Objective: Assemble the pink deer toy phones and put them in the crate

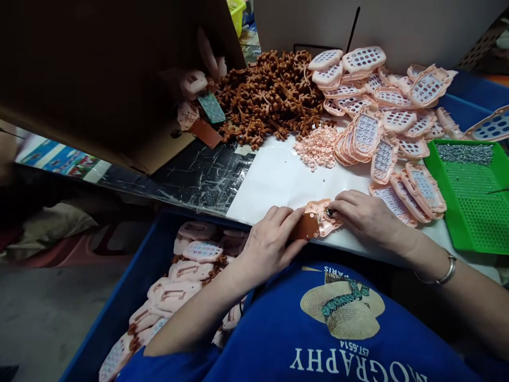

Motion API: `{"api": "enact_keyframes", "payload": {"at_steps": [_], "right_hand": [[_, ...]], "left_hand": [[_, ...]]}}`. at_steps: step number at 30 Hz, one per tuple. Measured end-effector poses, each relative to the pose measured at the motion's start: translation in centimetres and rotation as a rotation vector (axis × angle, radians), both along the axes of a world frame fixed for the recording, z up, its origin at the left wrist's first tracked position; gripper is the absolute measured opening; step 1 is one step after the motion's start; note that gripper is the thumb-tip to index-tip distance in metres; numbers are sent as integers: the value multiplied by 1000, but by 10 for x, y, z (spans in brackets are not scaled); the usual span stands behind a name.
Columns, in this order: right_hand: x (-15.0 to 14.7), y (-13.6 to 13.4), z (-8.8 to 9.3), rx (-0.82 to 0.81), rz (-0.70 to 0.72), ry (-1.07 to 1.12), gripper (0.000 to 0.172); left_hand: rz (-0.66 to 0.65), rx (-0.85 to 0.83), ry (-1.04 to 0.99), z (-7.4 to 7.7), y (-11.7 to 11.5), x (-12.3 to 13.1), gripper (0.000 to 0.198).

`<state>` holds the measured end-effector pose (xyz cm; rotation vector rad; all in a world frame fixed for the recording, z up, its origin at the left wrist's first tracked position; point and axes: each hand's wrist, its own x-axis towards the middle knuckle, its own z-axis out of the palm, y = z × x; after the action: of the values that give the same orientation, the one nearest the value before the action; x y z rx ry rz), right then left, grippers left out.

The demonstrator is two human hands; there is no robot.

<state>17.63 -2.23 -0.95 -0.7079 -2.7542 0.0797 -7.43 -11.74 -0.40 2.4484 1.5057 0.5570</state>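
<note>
My left hand (274, 239) pinches a small brown circuit board (307, 227) at the near edge of the white table sheet (278, 178). The board lies on a pink plastic keypad shell (324, 216). My right hand (368, 215) rests on the shell's right side, fingers curled, with the fingertips pressing a small dark part I cannot make out. Both hands are closed on this one assembly, close to my body.
A heap of brown rubber pieces (270, 98), a small pile of pink buttons (318, 146) and several pink shells (389, 122) lie behind. A green tray (477, 212) stands right. A blue bin (135, 281) of shells sits lower left. A cardboard box (99, 79) overhangs left.
</note>
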Motion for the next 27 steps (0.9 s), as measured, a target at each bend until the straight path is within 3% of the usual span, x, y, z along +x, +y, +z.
{"api": "enact_keyframes", "payload": {"at_steps": [6,14,22,27], "right_hand": [[-1,8,6,-10,125,-66,21],[-9,9,17,-103,168,-153,16],[-8,16,12,-305,137,-29,19],[-2,14,8,-323,84,112,19]], "left_hand": [[-29,8,-70,-4,3,-2,49],[-56,0,-109,-7,6,-5,52],[-71,3,-125,-10,9,-6,53],[-62,-3,-122,-10,9,-7,52]]}}
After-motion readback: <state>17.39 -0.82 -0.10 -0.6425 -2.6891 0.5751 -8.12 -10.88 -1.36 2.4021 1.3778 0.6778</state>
